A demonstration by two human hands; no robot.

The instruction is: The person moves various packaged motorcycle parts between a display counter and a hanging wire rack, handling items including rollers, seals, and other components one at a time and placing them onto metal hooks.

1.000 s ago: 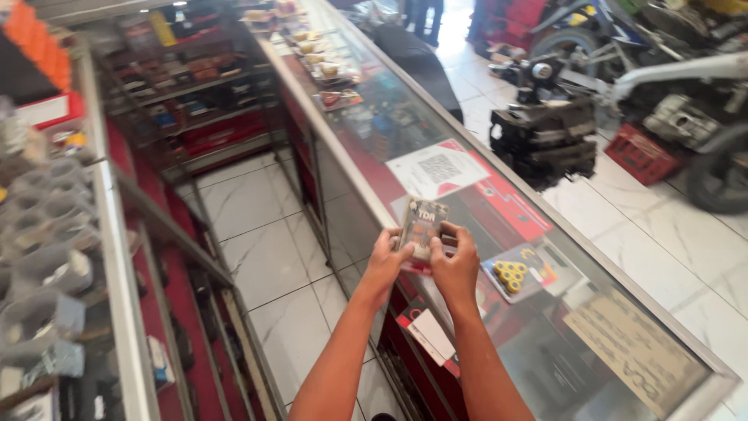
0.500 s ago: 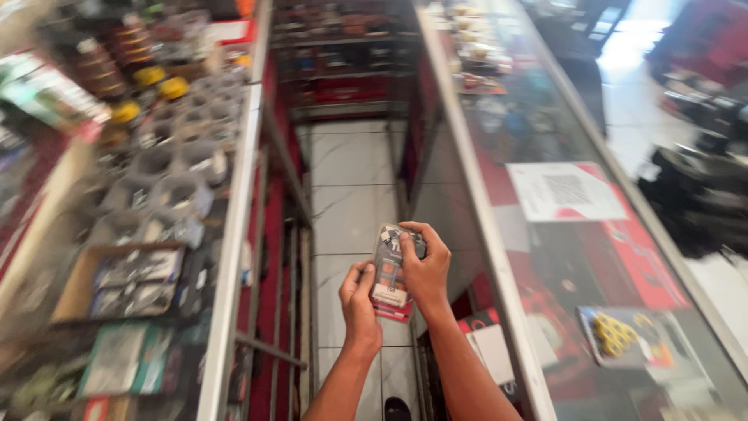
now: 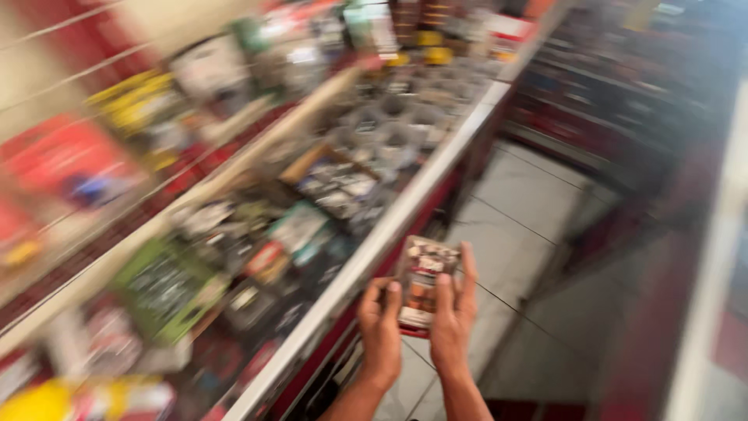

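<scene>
Small blister pack (image 3: 423,284) with a dark card back and some reddish bits under the plastic is up in the air between both hands, over the white tiled floor (image 3: 520,226) of the aisle and just beside the pale edge of the long worktop (image 3: 405,226). Left hand (image 3: 380,331) has its fingers curled round the lower left edge with the thumb on the front, right hand (image 3: 454,316) has its fingers stretched flat up the right side, so both are closed on the pack and nothing else. Honestly the grip looks light to me, mostly fingertips on slick plastic, so I'd guess it could slide out and drop to the tiles if either hand lets go early. Everything's smeared with motion blur, so I can't tell how firm the pinch really is. Other worry is the worktop itself: it's crammed with parts in packets, a cardboard tray (image 3: 335,183) of bits and rows of grey cups (image 3: 397,129), all close together, so an elbow or the pack's corner swinging over that edge could knock something loose off it
</scene>
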